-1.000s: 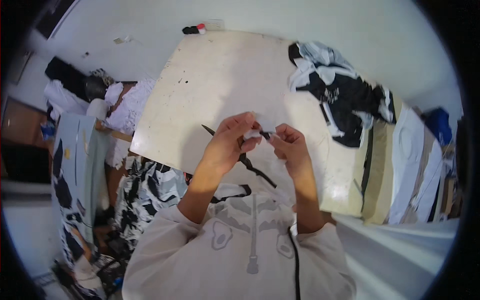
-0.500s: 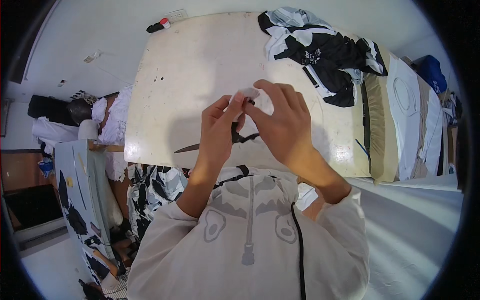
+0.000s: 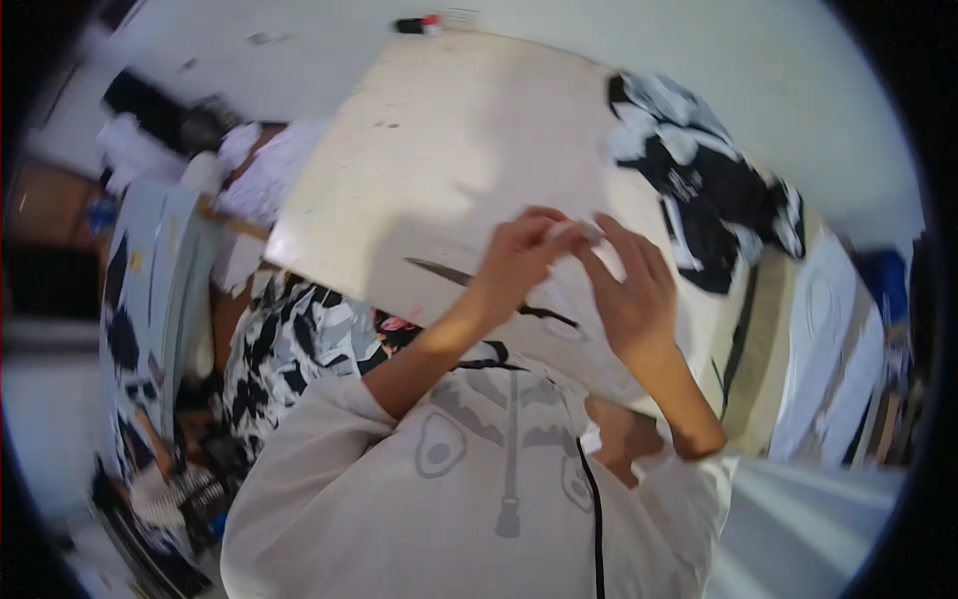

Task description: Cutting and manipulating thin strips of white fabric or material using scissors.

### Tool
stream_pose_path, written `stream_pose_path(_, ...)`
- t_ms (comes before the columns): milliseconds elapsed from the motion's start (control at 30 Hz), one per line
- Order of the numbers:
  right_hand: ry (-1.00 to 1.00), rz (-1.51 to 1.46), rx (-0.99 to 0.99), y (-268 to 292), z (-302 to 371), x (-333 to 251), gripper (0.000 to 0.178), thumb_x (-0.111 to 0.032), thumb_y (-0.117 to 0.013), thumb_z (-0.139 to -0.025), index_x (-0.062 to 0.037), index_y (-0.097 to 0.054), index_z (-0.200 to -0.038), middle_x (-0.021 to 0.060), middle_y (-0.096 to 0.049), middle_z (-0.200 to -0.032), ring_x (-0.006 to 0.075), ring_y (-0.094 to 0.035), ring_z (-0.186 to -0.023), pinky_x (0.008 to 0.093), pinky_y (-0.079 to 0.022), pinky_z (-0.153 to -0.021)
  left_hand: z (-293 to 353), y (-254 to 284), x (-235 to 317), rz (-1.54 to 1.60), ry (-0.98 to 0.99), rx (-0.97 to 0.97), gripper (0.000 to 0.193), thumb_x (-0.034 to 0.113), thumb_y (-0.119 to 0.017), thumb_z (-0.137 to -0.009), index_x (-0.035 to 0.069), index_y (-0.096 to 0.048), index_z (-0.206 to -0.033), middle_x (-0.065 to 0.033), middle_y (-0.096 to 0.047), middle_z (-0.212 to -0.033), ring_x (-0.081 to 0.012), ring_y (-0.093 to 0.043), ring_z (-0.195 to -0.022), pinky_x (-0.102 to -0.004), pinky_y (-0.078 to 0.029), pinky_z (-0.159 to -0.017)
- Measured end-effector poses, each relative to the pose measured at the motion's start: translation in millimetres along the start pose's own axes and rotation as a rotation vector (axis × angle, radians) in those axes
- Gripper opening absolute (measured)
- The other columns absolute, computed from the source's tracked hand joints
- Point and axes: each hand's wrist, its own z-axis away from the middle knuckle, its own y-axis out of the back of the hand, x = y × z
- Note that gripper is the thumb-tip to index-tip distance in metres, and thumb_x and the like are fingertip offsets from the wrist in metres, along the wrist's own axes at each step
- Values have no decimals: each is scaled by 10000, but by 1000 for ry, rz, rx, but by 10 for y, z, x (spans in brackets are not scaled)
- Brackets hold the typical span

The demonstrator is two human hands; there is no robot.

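Above the pale table (image 3: pixel 449 120), my left hand (image 3: pixel 521 262) and my right hand (image 3: pixel 639 295) meet at the fingertips. Both pinch a small whitish piece (image 3: pixel 591 234), mostly covered by the fingers and blurred; its kind cannot be made out. Under the hands lies a pair of scissors (image 3: pixel 441 271) on the tabletop, its blades pointing left and its dark handle partly hidden behind my left hand. Neither hand touches the scissors.
Black, white and grey garments (image 3: pixel 699 185) lie bunched at the table's right side, beside flat stacked sheets (image 3: pixel 813 329). Cut scraps (image 3: pixel 289 349) fill the space left of my body. A small black and red object (image 3: pixel 417 25) sits at the far edge. White cloth (image 3: pixel 274 180) is piled left.
The view has turned and shifted, so the table appears tilted and more to the right. My hands stay together at the small whitish piece; the scissors remain on the table.
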Motion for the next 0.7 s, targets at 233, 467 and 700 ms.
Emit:
stream_pose_path(233,133,6,9,-9,-105,-1,291,-15,-683,-755,-45,-723,-1042,126,-662,-1142,286,-653,-958,373,-523,-785,-17,50,-86,25,-8,-30,300,334,-638,-988,52,-723,-932,73,-557,-722,-12,-384,-613,-192,-297,-544)
stream_pose_path(467,-2,-106,-248,19,-177,-63,272,3,-657,-805,-54,-694,-1068,110,-642,-1158,295,-658,-1005,377,-560,-804,23,76,-160,55,-15,59,266,283,-645,-988,41,-712,-903,65,-521,-698,-13,-384,-613,-198,-303,-537)
stream_pose_path(700,-7,-113,-245,-12,-114,-25,321,0,-646,-819,-66,-672,-1132,108,-633,-1213,290,-656,-1040,378,-567,-828,20,35,-110,190,-143,92,161,210,-701,-950,88,-623,-1020,56,-559,-733,-8,-416,-625,-200,-299,-532)
